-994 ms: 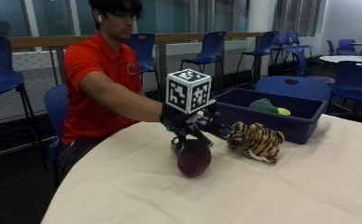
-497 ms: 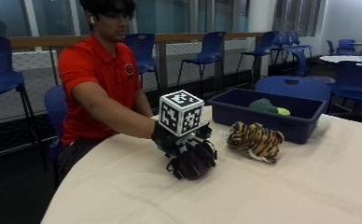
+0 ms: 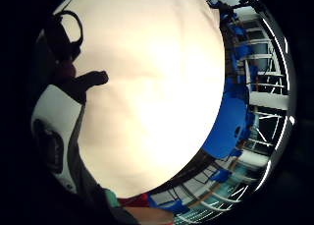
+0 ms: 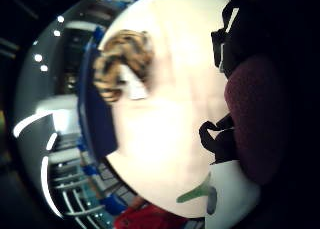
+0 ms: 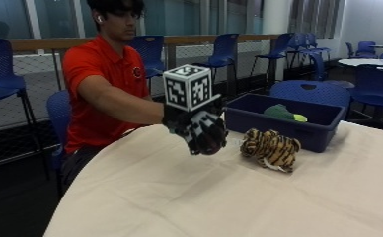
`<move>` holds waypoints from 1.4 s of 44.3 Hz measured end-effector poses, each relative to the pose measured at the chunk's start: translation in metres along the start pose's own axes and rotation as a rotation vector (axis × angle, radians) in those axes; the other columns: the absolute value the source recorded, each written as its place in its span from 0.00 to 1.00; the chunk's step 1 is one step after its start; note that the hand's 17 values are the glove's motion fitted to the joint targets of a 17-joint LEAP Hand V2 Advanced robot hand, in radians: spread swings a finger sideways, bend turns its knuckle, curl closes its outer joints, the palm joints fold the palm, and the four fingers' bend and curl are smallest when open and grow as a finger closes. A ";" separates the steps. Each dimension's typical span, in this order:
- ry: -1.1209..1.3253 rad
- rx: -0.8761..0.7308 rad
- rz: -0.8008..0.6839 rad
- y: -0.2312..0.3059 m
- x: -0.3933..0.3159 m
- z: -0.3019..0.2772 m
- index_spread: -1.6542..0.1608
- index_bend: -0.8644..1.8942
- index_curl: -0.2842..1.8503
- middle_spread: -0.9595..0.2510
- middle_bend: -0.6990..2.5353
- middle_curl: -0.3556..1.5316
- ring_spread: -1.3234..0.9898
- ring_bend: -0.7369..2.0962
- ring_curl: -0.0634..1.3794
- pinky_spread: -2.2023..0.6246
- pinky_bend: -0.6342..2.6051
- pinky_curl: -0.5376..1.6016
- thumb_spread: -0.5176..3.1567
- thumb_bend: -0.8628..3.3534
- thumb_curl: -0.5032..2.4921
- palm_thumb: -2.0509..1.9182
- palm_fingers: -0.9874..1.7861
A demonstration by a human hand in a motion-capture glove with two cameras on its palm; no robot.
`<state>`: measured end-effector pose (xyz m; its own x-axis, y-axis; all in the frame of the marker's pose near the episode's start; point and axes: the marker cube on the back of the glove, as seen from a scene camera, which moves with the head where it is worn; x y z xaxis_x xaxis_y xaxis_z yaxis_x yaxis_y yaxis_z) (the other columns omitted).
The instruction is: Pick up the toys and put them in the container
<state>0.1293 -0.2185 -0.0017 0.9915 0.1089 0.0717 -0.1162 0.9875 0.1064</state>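
Blue chairs and a netted railing ring the room behind me, and I sit at a round table point(image 5: 178, 197) under a cream cloth. My gloved right hand point(image 5: 201, 131) is raised off that cloth with its fingers curled round a dark maroon toy point(image 5: 208, 142); only the toy's lower end peeks out under the glove in the outside view, while in the thumb side palm view it bulks against my palm as a dark red mass point(image 4: 255, 124).

What matters for the coming move is the blue container point(image 5: 290, 121). From my hand as the outside view shows it, the container lies toward three o'clock and farther back on the table, its long side running across my reach. A green toy point(image 5: 280, 112) already lies in it. Between hand and container, slightly lower, at about four o'clock, the striped tiger toy point(image 5: 270, 148) lies on the cloth just in front of the container's near wall. I judge the carry should pass over or behind the tiger.

Half a second ago my hand was pressed low over the maroon toy on the table; now both are lifted clear of the cloth. Tiger and container have not moved.
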 end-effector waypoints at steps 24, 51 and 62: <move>-0.009 0.108 -0.370 0.002 -0.256 -0.118 0.67 0.42 0.43 0.47 0.32 0.37 0.35 0.52 0.31 0.62 0.49 0.42 0.39 0.25 0.42 0.68 0.66; 0.007 -0.066 -0.452 -0.033 -0.326 -0.079 0.68 0.31 0.42 0.68 0.24 0.35 0.50 0.34 0.28 0.74 0.60 0.47 0.43 0.18 0.39 0.55 0.23; -0.107 -0.056 -0.261 -0.059 -0.243 -0.074 0.69 0.35 0.34 0.75 0.25 0.32 0.58 0.31 0.21 0.80 0.61 0.45 0.43 0.18 0.32 0.49 0.26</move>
<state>-0.1005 -0.2953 -0.0985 0.9752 -0.1595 0.1532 0.1486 0.9856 0.0805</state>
